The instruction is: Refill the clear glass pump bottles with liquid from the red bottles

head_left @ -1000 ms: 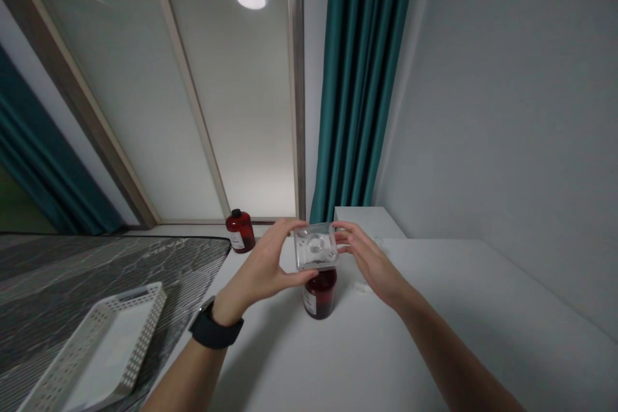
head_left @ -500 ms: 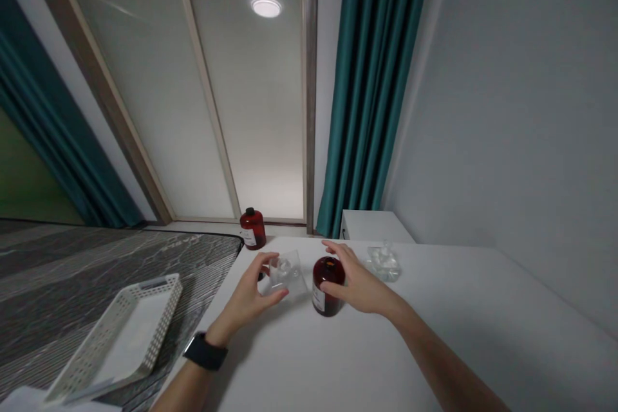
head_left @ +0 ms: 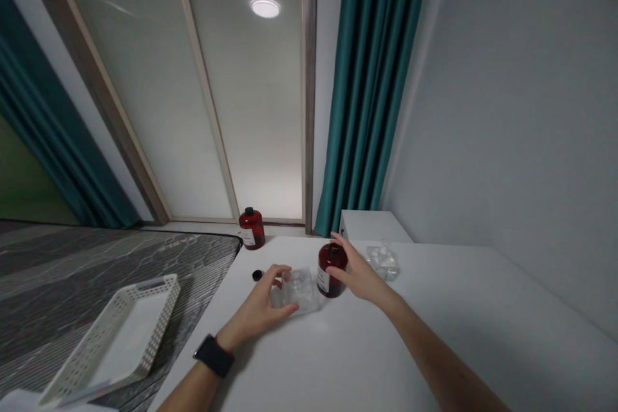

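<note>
My left hand (head_left: 273, 299) is closed around a clear square bottle (head_left: 302, 290), thumb in front and fingers behind. My right hand (head_left: 355, 273) grips a dark red-brown bottle (head_left: 329, 283) with a white label from its right side. This bottle looks uncapped, and it stands just to the right of the clear one. A small black cap (head_left: 257, 275) lies on the white table behind my left hand. Whether the clear bottle rests fully on the table, I cannot tell.
A second red-brown bottle (head_left: 252, 230) with a black cap stands at the far left table corner. Behind my right wrist sits another clear glass bottle (head_left: 383, 262). A white perforated basket (head_left: 161, 315) is at left on a grey patterned surface (head_left: 203, 257).
My left hand has brought the clear bottle to the right and nearer. My right hand has shifted the red-brown bottle slightly away and to the right. The black cap shows more fully.
</note>
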